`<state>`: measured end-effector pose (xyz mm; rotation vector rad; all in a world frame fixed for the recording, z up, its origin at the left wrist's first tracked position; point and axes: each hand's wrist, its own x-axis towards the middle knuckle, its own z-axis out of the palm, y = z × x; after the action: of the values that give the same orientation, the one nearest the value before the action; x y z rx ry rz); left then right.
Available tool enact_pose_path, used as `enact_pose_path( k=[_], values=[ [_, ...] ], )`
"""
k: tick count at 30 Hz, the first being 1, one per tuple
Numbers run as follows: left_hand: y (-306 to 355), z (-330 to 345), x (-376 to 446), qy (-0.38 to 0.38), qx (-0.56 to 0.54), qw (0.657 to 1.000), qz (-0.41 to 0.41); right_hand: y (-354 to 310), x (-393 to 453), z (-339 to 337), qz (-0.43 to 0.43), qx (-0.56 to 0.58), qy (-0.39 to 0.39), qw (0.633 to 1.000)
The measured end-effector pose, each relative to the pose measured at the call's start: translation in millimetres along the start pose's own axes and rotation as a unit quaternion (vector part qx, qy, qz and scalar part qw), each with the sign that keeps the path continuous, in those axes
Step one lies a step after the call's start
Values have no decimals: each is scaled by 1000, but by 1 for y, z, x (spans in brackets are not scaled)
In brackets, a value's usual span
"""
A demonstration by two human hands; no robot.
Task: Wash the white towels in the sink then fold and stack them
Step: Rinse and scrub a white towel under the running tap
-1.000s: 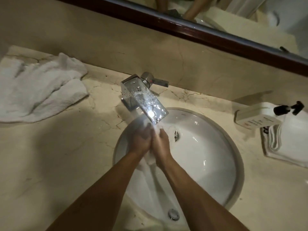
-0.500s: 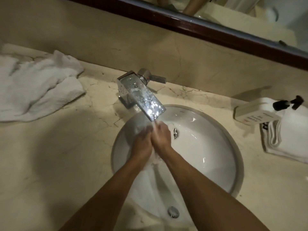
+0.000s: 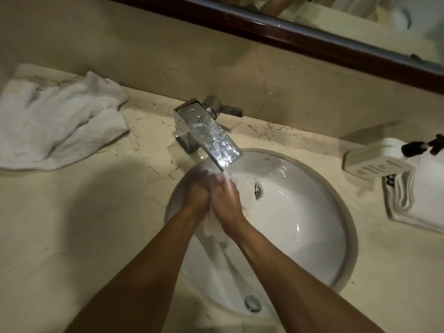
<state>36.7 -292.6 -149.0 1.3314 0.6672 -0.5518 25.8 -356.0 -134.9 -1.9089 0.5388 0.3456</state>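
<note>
In the round white sink, a wet white towel is bunched between both my hands, right under the chrome faucet with water running over it. My left hand grips the towel's left side and my right hand grips its right side, knuckles pressed together. Most of the towel is hidden by my hands. A crumpled white towel lies on the counter at the far left. A folded white towel sits at the right edge.
A white soap dispenser with a black pump lies on the counter beside the folded towel. The marble counter surrounds the sink, with a mirror's dark frame above the backsplash. The drain and overflow hole show in the basin.
My hands have kept rubbing the towel under the stream, shifting slightly against each other. The view moved a little; the towels on the counter stay put.
</note>
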Motion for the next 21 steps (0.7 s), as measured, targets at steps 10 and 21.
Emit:
enact_pose_path(
  k=[10,21],
  values=[
    [13,-20,-22,-44,-270,962,-16,-19,9,-31,267,352,3,897],
    [-23,-19,-32,75,45,996,-17,35,-12,-67,127,216,10,968]
  ],
)
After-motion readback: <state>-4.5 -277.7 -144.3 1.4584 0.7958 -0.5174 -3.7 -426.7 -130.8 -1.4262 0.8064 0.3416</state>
